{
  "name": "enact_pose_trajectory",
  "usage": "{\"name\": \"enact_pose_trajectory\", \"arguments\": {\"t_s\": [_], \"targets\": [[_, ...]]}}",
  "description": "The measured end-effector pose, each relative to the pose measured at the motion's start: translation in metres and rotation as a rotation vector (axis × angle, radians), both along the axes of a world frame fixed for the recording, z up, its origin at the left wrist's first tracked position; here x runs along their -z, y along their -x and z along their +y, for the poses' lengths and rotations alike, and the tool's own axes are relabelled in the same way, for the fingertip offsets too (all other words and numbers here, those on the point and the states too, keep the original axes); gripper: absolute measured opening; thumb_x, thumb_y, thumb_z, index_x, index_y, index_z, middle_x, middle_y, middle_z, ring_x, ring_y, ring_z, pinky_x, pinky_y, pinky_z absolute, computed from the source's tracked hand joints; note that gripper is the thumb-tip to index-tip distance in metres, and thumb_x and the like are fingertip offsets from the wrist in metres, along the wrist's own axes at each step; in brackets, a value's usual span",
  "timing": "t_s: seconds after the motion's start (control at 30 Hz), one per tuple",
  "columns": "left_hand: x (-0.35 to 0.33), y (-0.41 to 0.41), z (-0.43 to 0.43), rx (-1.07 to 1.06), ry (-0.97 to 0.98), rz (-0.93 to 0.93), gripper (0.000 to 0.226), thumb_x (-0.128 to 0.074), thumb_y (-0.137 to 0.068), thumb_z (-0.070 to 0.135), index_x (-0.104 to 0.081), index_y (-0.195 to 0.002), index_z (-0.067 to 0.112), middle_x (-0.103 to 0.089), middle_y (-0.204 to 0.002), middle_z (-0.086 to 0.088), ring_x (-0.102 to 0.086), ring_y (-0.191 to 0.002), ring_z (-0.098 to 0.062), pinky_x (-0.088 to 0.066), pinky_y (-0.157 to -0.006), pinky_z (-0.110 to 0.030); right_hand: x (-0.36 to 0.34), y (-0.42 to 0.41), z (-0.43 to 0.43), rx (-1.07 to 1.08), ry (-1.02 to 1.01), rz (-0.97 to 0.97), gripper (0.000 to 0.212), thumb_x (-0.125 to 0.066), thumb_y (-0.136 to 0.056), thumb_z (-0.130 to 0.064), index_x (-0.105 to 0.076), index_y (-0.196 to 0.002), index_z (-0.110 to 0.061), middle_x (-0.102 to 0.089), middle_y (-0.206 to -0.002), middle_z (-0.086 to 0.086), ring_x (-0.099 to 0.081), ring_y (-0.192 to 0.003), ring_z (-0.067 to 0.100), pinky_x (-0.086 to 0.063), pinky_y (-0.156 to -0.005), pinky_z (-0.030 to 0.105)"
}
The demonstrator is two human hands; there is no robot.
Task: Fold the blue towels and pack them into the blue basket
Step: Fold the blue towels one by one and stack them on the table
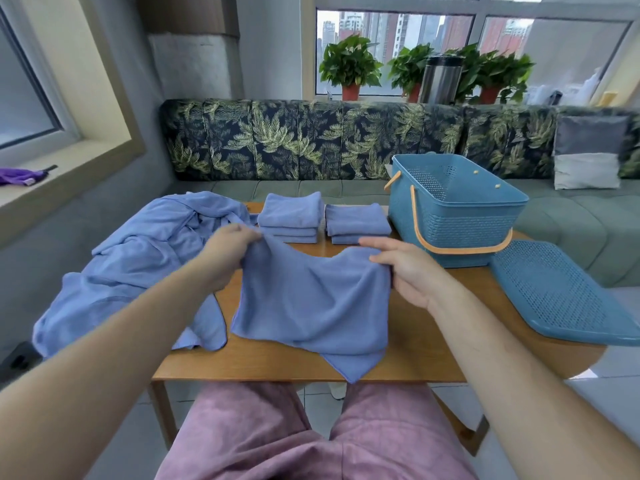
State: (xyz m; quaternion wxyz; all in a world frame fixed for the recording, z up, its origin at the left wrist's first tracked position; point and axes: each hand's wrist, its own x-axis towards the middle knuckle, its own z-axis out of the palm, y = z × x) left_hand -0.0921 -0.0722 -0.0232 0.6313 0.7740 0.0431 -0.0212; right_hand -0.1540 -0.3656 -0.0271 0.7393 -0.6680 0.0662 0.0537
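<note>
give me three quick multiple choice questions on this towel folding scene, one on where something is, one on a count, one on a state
1. Where does the lid of the basket lie?
A. shut on top of it
B. on the sofa
C. on the table, right of it

2. How many folded stacks stand on the table?
A. two
B. one
C. four

3. How is the towel in front of the person?
A. rolled tight
B. lifted at its upper edge by both hands
C. folded flat, untouched

Answers:
1 C: the lid lies flat by the basket's right side.
2 A: two stacks sit side by side behind the hands.
3 B: the left hand and the right hand each grip an upper corner.
</note>
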Motion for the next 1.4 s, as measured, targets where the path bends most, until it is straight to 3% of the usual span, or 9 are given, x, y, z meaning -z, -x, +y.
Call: {"name": "enact_pose_trajectory", "arguments": {"t_s": [0.17,0.27,0.37,0.63,0.9,1.03,1.2,1.27,1.4], "targets": [[-0.093,-0.021,0.035,-0.027,0.158,-0.204,0.015,-0.065,-0.089,0.022,-0.065,-0.094,0.008,-0.056,-0.078,-0.016,-0.051,-0.063,-0.022,-0.038,-0.052,-0.028,-0.076,-0.017,-0.009,0.033,-0.034,-0.172,0.042,-0.045,-0.094,0.006,-0.068,-0.12,-0.018,-0.069,-0.115,0.007,-0.063,-0.094,0.018,-0.051,-0.075,0.029],[-0.141,-0.016,0.041,-0.02,0.181,-0.296,0.016,-0.063,-0.094,0.02,-0.058,-0.079,0.017,-0.056,-0.07,-0.009,-0.053,-0.06,-0.021,-0.046,-0.058,-0.027,-0.123,-0.025,-0.011,0.114,0.04,-0.289,0.026,-0.052,-0.1,-0.009,-0.07,-0.113,-0.022,-0.071,-0.101,0.0,-0.061,-0.08,0.015,-0.047,-0.066,0.027],[-0.172,-0.01,0.041,-0.025,0.228,-0.392,0.014,-0.068,-0.087,0.027,-0.064,-0.075,0.023,-0.062,-0.083,-0.012,-0.056,-0.078,-0.025,-0.044,-0.072,-0.043,-0.158,-0.03,-0.016,0.17,0.198,-0.418,0.02,-0.06,-0.098,-0.014,-0.075,-0.103,-0.025,-0.073,-0.101,-0.002,-0.061,-0.087,0.018,-0.048,-0.075,0.031],[-0.192,0.004,0.046,-0.093,0.267,-0.498,0.022,-0.074,-0.079,0.01,-0.059,-0.087,0.024,-0.062,-0.082,-0.004,-0.056,-0.07,-0.019,-0.041,-0.063,-0.033,-0.199,-0.014,-0.025,0.149,0.371,-0.518,0.022,-0.061,-0.097,-0.009,-0.074,-0.103,-0.025,-0.069,-0.097,0.001,-0.056,-0.073,0.016,-0.046,-0.063,0.027],[-0.185,0.031,0.041,0.069,0.328,-0.488,0.034,-0.071,-0.078,0.006,-0.077,-0.108,0.023,-0.073,-0.114,-0.008,-0.065,-0.1,-0.026,-0.046,-0.102,-0.045,-0.205,0.012,-0.036,0.185,0.29,-0.496,0.025,-0.067,-0.09,-0.004,-0.076,-0.106,-0.02,-0.071,-0.101,0.01,-0.054,-0.081,0.022,-0.042,-0.068,0.031],[-0.175,0.032,0.028,-0.027,0.271,-0.473,0.019,-0.071,-0.089,0.011,-0.079,-0.103,0.021,-0.072,-0.09,0.0,-0.058,-0.074,-0.015,-0.049,-0.072,-0.028,-0.202,0.013,-0.044,0.244,0.385,-0.433,0.018,-0.075,-0.085,-0.012,-0.079,-0.1,-0.022,-0.073,-0.09,-0.004,-0.055,-0.075,0.014,-0.035,-0.06,0.026],[-0.147,0.009,0.022,-0.141,0.159,-0.423,0.013,-0.074,-0.089,0.012,-0.079,-0.1,0.015,-0.071,-0.073,0.009,-0.059,-0.069,-0.009,-0.057,-0.072,-0.026,-0.177,-0.005,-0.043,0.241,0.441,-0.268,0.025,-0.079,-0.083,-0.013,-0.076,-0.108,-0.019,-0.067,-0.081,-0.001,-0.054,-0.067,0.012,-0.034,-0.053,0.024],[-0.136,-0.002,0.019,-0.167,0.124,-0.372,0.014,-0.073,-0.09,0.01,-0.077,-0.103,0.012,-0.063,-0.055,0.011,-0.054,-0.051,-0.004,-0.054,-0.057,-0.023,-0.166,-0.014,-0.041,0.218,0.37,-0.218,0.035,-0.077,-0.085,-0.005,-0.069,-0.118,-0.013,-0.067,-0.081,0.004,-0.055,-0.056,0.012,-0.033,-0.043,0.022],[-0.133,-0.016,0.016,-0.168,0.11,-0.343,0.013,-0.067,-0.093,0.007,-0.073,-0.104,0.011,-0.067,-0.075,-0.002,-0.063,-0.049,0.001,-0.046,-0.042,-0.014,-0.153,-0.025,-0.035,0.182,0.261,-0.215,0.039,-0.072,-0.09,-0.005,-0.061,-0.127,-0.01,-0.075,-0.107,0.014,-0.077,-0.084,0.024,-0.052,-0.053,0.023]]}}
